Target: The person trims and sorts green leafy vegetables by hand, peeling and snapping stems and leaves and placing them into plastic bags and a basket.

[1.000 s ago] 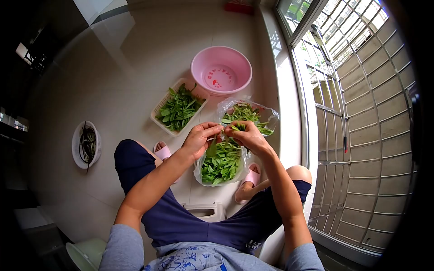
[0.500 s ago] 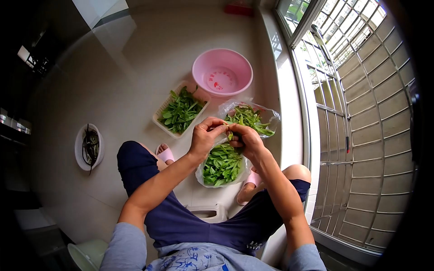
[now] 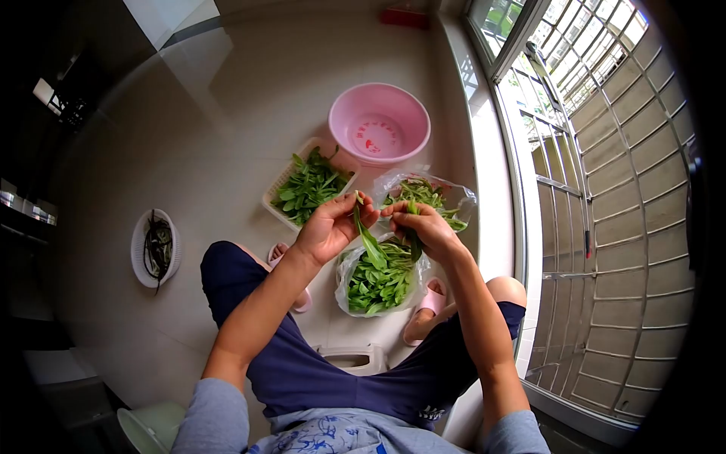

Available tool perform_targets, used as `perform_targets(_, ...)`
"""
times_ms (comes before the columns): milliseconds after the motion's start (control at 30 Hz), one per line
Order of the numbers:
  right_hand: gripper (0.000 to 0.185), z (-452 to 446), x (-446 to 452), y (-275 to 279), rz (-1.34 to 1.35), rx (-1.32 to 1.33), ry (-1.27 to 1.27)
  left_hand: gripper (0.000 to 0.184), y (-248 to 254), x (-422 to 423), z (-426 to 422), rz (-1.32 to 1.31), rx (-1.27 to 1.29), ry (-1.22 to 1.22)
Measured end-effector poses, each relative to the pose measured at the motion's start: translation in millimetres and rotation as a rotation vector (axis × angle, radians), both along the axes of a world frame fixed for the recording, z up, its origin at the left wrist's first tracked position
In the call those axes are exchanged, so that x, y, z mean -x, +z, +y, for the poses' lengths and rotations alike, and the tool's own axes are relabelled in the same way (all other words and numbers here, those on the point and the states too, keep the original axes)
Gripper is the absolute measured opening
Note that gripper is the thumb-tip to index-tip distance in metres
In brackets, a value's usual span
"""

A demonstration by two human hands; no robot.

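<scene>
My left hand pinches the top of a green leaf that hangs down from the fingertips. Just to its right, my right hand is closed around some leafy greens, whose ends dangle below the fingers. Under both hands a clear plastic bag of leafy greens sits on the floor between the feet. Beyond the right hand lies a second open plastic bag with greens and stems in it. A cream basket heaped with leaves stands beyond the left hand.
A pink basin stands behind the basket and bags. On the left, a white oval basket holds dark, long pods or stems. A pale plastic stool is between my legs. The window ledge and metal grille run along the right.
My hands have moved apart from their joined position. A long leaf now hangs from the left hand, while greens hang from the right. The whole view has shifted slightly.
</scene>
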State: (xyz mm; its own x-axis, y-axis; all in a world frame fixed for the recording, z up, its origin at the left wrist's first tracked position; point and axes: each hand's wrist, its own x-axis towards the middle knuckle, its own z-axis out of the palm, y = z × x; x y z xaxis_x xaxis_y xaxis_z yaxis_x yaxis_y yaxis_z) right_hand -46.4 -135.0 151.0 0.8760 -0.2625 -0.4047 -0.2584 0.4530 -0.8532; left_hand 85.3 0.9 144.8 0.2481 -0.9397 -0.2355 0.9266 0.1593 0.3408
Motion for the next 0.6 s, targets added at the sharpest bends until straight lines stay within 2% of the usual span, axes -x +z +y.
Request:
perform_targets(267,0.016,8.4,3.9,16.5,0.0,-0.031,0.195,0.014,6.9,-0.6,5.5,-0.056,0.211,-0.036)
perform_targets(333,0.02,10.0,6.7,20.9,0.038,0.011,0.278,0.013,9.1,-0.9,5.3,-0.071,0.222,-0.031)
perform_targets(500,0.024,16.4,12.1,20.9,0.091,0.099,0.293,0.012,8.1,-3.1,2.6,-0.121,0.186,0.033)
perform_targets(567,0.023,15.8,12.5,15.6,0.11,0.077,0.292,0.013,7.3,-3.5,1.2,-0.167,0.149,0.094)
perform_targets(600,0.014,17.6,12.5,16.3,0.113,0.103,0.288,0.013,5.8,-3.8,-0.2,-0.175,0.149,0.112)
